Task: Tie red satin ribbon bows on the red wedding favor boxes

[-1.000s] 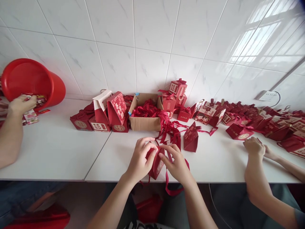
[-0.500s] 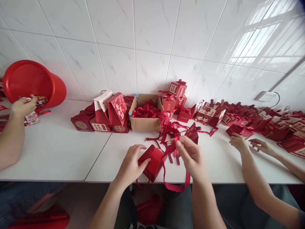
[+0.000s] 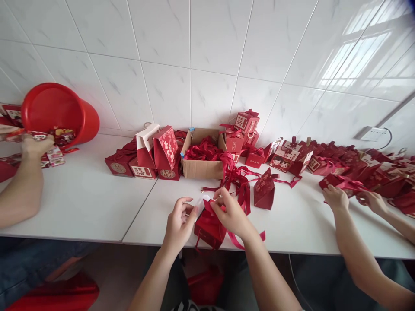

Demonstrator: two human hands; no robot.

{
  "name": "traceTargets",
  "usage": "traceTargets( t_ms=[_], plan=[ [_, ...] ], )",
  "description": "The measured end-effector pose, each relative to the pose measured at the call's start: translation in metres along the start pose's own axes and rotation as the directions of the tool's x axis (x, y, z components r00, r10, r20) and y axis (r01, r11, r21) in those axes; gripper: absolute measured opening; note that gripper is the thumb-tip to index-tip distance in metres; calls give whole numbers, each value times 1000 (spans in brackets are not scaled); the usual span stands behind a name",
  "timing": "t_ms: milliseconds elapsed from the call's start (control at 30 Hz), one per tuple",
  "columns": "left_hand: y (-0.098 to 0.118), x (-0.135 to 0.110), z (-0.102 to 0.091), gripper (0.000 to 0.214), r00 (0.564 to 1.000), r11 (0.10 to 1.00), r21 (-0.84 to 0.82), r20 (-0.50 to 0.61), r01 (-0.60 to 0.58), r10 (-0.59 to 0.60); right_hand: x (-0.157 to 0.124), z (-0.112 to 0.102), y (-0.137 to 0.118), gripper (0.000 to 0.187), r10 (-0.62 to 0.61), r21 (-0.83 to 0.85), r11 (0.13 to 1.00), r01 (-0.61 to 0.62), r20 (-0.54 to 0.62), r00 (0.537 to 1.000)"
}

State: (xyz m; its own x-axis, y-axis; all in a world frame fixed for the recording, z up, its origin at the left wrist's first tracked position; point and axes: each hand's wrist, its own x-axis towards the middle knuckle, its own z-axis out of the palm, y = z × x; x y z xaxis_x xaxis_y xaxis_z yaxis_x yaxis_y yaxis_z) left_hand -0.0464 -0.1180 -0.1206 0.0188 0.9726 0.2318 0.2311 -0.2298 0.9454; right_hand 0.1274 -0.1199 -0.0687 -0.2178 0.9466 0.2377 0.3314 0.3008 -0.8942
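Note:
A small red gift box [image 3: 209, 226] stands at the near edge of the white table [image 3: 97, 203], directly in front of me. My left hand [image 3: 179, 221] holds its left side with curled fingers. My right hand [image 3: 231, 211] pinches the box's top together with a red ribbon [image 3: 241, 242] that trails off the table edge. A white flap shows between my hands.
A cardboard box [image 3: 202, 166] of red ribbons sits behind, with loose ribbons spilling out. Finished red boxes line the wall to the right. One person's hands [image 3: 337, 198] handle a box at right. Another person's hand [image 3: 37, 144] reaches by a tipped red bucket [image 3: 60, 112] of sweets.
My right hand came back down from lifting the ribbon to the box top. The box now stands more upright. The person on the right pulled a red box closer.

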Motion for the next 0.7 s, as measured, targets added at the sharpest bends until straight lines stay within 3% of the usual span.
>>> traceTargets(
  t_ms=[133, 400, 600, 700],
  plan=[
    [-2, -2, 0, 29, 1000, 1000, -20, -7, -5, 5, 2, 10, 10, 5, 34, -25, 999, -32, 76, 997],
    [8, -9, -2, 34, 997, 1000, -5, 82, -12, 12, 4, 13, 9, 6, 76, 35, 996, -78, 74, 994],
    [8, 0, 2, 27, 987, 993, -52, 124, 109, -102, 5, 15, 9, 4, 73, 19, 997, -76, 114, 991],
    [6, 8, 8, 28, 990, 1000, 15, 142, 24, -26, 5, 15, 9, 6, 41, -37, 999, -38, 70, 997]
  ],
)
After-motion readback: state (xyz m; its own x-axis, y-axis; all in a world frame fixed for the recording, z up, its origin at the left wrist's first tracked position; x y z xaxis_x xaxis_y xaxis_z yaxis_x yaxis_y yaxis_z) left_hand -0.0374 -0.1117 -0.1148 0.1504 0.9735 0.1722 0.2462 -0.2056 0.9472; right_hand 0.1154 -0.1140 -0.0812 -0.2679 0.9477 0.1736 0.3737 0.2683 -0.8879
